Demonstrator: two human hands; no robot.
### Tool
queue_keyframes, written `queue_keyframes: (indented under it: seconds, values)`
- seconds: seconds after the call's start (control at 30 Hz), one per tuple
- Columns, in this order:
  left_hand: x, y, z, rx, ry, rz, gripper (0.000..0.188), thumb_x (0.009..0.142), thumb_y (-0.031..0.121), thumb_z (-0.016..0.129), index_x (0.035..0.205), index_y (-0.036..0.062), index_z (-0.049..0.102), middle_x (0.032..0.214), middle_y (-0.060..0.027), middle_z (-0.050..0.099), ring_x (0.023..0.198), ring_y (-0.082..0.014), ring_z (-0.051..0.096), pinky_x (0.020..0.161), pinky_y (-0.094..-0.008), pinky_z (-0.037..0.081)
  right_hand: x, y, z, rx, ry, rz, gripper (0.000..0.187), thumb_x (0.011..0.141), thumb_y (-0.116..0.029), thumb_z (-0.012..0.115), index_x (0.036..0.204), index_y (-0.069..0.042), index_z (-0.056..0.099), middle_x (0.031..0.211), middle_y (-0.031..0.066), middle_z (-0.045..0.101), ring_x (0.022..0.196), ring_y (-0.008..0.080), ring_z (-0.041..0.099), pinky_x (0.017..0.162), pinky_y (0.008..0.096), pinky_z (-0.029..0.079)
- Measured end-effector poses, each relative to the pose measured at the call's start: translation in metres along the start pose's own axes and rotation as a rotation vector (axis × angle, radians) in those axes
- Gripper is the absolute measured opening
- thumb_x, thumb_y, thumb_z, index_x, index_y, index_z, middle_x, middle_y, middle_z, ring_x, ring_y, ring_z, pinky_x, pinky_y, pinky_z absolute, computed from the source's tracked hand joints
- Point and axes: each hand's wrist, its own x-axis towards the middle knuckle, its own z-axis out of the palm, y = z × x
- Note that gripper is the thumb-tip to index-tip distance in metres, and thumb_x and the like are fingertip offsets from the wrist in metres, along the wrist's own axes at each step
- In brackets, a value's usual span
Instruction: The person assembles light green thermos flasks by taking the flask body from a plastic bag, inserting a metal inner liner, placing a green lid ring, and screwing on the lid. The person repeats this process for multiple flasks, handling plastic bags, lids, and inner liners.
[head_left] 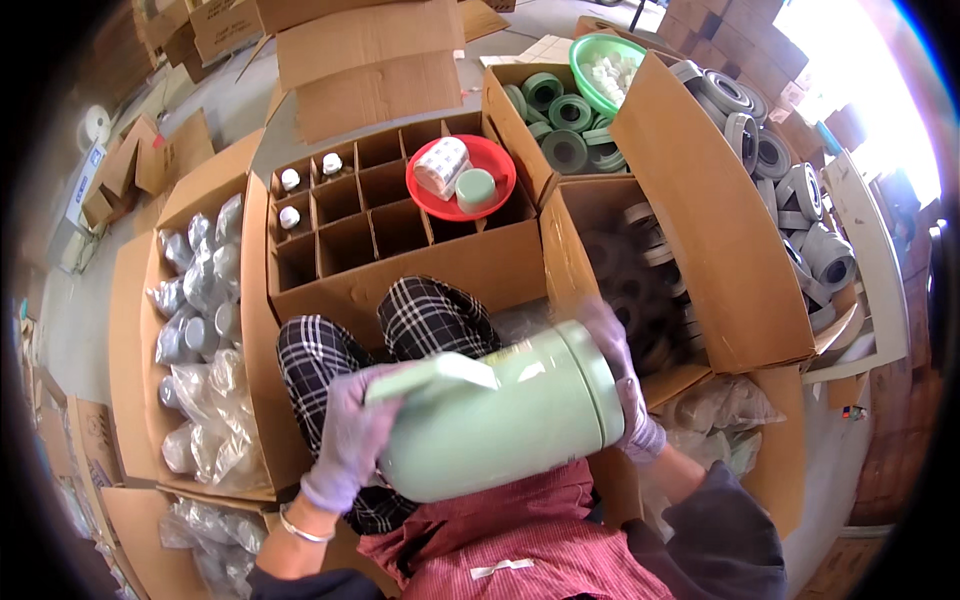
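Note:
Across my lap lies a light green thermos jug (pixel 500 420) on its side, lifted between my two gloved hands. My left hand (pixel 350 430) grips its left end beside the jug's handle (pixel 435 375). At the other end, my right hand (pixel 620 380) is wrapped against the ringed rim, its fingers smeared by motion. The jug's right end face is turned toward that palm and hidden. Ahead of the jug, a red bowl (pixel 504 200) rests on the divided carton (pixel 400 265), holding a round green cap (pixel 475 188) and a roll of printed labels (pixel 441 165).
White-capped bottles stand in some carton cells. At left, a carton (pixel 262 400) holds bagged grey-topped items. Right of centre, an open box (pixel 575 235) contains dark round parts. Beyond are green rings (pixel 565 150), a green basin (pixel 580 65) of white pieces, and grey rings (pixel 828 255).

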Motion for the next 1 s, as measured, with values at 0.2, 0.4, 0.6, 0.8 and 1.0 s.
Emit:
queue_keyframes:
  seconds: [0.2, 0.4, 0.6, 0.8, 1.0]
  values:
    - [0.000, 0.014, 0.011, 0.470, -0.055, 0.624, 0.018, 0.087, 0.018, 0.064, 0.096, 0.0052, 0.074, 0.103, -0.0094, 0.075, 0.104, -0.0233, 0.069, 0.101, -0.0412, 0.049, -0.006, 0.004, -0.001, -0.046, -0.045, 0.323, 0.061, 0.102, -0.046, 0.045, 0.142, -0.001, 0.040, 0.131, 0.0152, 0.052, 0.126, 0.0236, 0.050, 0.109, 0.0342, 0.037]
    - [-0.004, 0.005, 0.013, 0.212, 0.143, 0.443, 0.021, 0.089, 0.016, 0.060, 0.095, 0.0013, 0.073, 0.097, -0.0112, 0.074, 0.093, -0.0183, 0.070, 0.087, -0.0368, 0.055, 0.020, -0.013, 0.009, 0.338, -0.029, 0.304, 0.068, 0.103, -0.052, 0.036, 0.153, -0.006, 0.029, 0.156, 0.0133, 0.029, 0.144, 0.0257, 0.031, 0.118, 0.0371, 0.025]
    - [0.017, 0.016, 0.002, 0.443, -0.015, 0.702, 0.020, 0.087, 0.021, 0.068, 0.098, 0.0050, 0.073, 0.098, -0.0088, 0.074, 0.098, -0.0212, 0.070, 0.092, -0.0366, 0.054, 0.029, -0.026, 0.006, 0.612, 0.198, 0.836, 0.068, 0.101, -0.059, 0.039, 0.148, -0.009, 0.036, 0.139, 0.0114, 0.052, 0.127, 0.0227, 0.051, 0.111, 0.0348, 0.037]
    - [0.010, -0.018, -0.020, 0.312, -0.114, 0.434, 0.033, 0.094, 0.027, 0.063, 0.095, -0.0050, 0.069, 0.094, -0.0127, 0.072, 0.086, -0.0181, 0.069, 0.083, -0.0286, 0.053, 0.054, -0.029, -0.007, 0.102, -0.406, -0.195, 0.092, 0.092, -0.070, 0.044, 0.154, -0.004, 0.028, 0.160, 0.0233, 0.014, 0.148, 0.0367, 0.018, 0.119, 0.0482, 0.015]
    - [0.009, 0.023, 0.010, 0.609, 0.204, 0.847, 0.019, 0.092, 0.020, 0.063, 0.089, 0.0032, 0.072, 0.089, -0.0119, 0.073, 0.093, -0.0280, 0.071, 0.096, -0.0430, 0.050, 0.031, 0.004, 0.010, 0.468, 0.043, 0.405, 0.063, 0.104, -0.042, 0.041, 0.155, -0.008, 0.023, 0.151, 0.0095, 0.033, 0.140, 0.0209, 0.034, 0.117, 0.0351, 0.028]
